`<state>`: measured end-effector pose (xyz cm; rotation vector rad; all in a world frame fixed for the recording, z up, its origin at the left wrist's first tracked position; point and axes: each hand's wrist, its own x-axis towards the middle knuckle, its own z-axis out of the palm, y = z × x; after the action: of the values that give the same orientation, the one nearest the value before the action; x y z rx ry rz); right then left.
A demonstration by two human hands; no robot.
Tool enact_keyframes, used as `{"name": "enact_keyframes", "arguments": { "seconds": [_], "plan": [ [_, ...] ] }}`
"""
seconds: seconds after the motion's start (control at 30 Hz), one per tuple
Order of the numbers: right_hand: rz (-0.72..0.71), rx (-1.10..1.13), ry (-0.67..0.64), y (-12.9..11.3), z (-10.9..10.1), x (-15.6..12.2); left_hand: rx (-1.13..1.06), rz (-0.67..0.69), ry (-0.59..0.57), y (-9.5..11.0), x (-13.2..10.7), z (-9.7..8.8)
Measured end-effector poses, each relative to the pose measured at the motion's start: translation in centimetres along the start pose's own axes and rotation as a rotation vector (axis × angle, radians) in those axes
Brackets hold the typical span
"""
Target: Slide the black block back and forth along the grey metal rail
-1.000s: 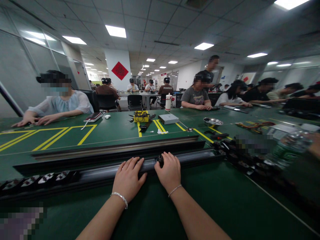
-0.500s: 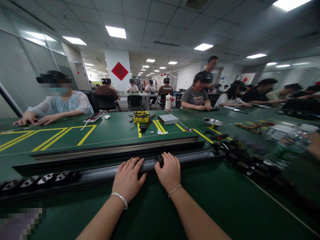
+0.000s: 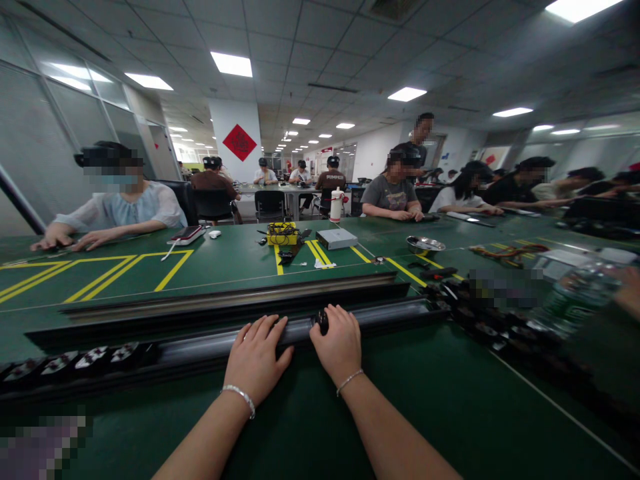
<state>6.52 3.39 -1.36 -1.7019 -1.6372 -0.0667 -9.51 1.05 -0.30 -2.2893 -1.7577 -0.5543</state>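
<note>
A long black channel [image 3: 195, 348] with a shiny grey inside lies across the green table in front of me. My left hand [image 3: 254, 357] rests over the channel with its fingers stretched out and slightly spread, the thumb at the near edge. Close to its right, my right hand [image 3: 339, 340] has its thumb and fingers closed around a small black part [image 3: 323, 323] in the channel. Most of that part is hidden by the fingers. Several black parts with light metal faces [image 3: 91, 358] sit in a row at the channel's left end.
More black rails [image 3: 235, 303] lie parallel just beyond. To the right are a pile of black parts [image 3: 493, 320] and a plastic bottle [image 3: 575, 297]. Farther back stand a metal bowl [image 3: 425, 245], a grey box [image 3: 337, 238] and a yellow box with cables [image 3: 281, 233]. Co-workers sit around the table.
The small black part between my right fingers looks slightly turned. Both my hands stay in place. At the far left, a co-worker's hand has shifted a little to the right.
</note>
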Motion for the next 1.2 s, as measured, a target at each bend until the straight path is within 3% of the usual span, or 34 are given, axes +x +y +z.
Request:
{"name": "enact_keyframes", "arguments": {
  "seconds": [1.2],
  "plan": [
    [0.010,-0.009,0.015,0.29,-0.57,0.13,0.001,-0.007,-0.009,0.05,-0.02,-0.10]
  ]
}}
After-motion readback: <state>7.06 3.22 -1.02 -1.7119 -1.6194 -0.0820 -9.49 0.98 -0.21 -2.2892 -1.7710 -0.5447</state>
